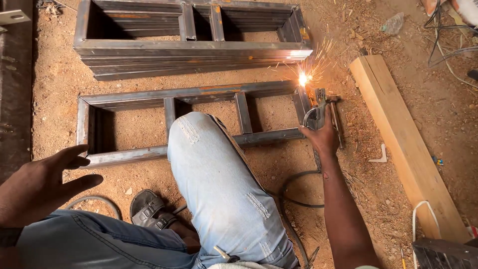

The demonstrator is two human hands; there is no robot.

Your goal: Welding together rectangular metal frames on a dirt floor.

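I'm down on bare reddish dirt [55,84] — gritty, strewn with small stones and bits of straw, lit by flat daylight. A pale wooden beam [403,144] lies at a slant on my right. A stack of steel frames [194,40] sits farther out, and a dark metal plate [14,89] runs along the left edge. Loose cables [448,50] tangle in the top right corner, near a crumpled scrap of clear plastic [393,23]. A white cord [417,219] loops by the beam's near end — beside a dark box [443,254].

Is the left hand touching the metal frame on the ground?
Apart. The head view shows the left hand open, with bare dirt between it and the metal frame.
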